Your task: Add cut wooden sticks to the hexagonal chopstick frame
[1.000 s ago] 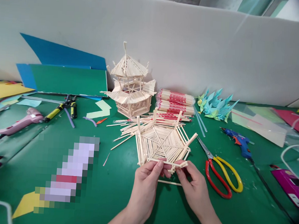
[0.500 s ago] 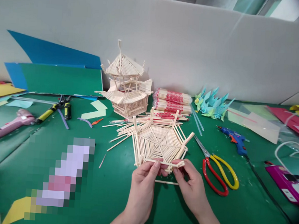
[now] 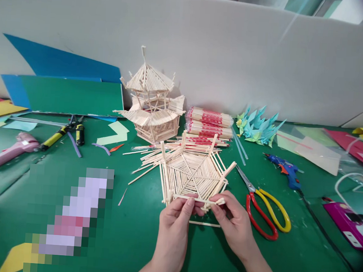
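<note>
In front of me lies a six-sided base of thin wooden sticks [image 3: 194, 174], woven like a web, with short posts standing at its corners. A wooden stick [image 3: 199, 200] runs along its near edge. My left hand [image 3: 175, 224] pinches this stick between thumb and fingers. Closed at the stick's right end, beside the near right corner post, is my right hand [image 3: 233, 222]; its fingertips partly hide the joint. Another loose stick [image 3: 204, 224] lies on the table just below the base.
Behind the base stand a stick pagoda [image 3: 154, 109] and bundled sticks [image 3: 209, 121]. Scissors [image 3: 266, 208], a blue glue gun [image 3: 286, 170] and a purple power strip [image 3: 347, 224] lie right. Pliers [image 3: 65, 132] and a pink glue gun [image 3: 15, 149] lie left.
Both hands keep their grip at the near edge, with the right hand shifted slightly. The view has moved a little; the stick base stays in place.
</note>
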`<act>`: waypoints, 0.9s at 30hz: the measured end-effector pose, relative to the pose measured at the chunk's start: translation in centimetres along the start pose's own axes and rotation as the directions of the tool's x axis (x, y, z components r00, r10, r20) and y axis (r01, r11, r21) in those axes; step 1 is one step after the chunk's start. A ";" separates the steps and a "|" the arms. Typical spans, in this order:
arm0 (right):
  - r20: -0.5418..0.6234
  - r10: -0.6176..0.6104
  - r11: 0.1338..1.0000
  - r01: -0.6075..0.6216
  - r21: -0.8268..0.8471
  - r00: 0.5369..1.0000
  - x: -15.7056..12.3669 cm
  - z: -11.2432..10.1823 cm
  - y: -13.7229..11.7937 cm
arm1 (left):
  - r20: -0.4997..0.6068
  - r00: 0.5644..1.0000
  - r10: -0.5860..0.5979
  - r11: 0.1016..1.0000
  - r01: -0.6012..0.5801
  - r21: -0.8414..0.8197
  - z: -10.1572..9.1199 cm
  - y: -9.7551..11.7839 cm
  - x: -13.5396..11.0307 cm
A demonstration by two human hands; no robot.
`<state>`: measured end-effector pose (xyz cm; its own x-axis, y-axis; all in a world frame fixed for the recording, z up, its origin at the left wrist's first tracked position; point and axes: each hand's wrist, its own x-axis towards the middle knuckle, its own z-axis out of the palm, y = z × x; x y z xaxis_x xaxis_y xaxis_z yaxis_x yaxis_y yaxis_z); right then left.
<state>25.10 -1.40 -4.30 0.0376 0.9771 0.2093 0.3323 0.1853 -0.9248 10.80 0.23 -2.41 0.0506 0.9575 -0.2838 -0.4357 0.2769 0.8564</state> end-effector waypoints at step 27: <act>-0.046 0.020 1.000 -0.019 0.024 0.999 0.2 0.9 0.0 | 0.110 0.844 0.524 0.584 -0.451 0.676 -5.0 2.7 -1.0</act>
<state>24.26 -1.15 -4.59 0.0878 0.9748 0.2049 0.3085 0.1690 -0.9361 5.08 -0.40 -1.96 -0.0866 0.9626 0.2569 0.3300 -0.2156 0.9191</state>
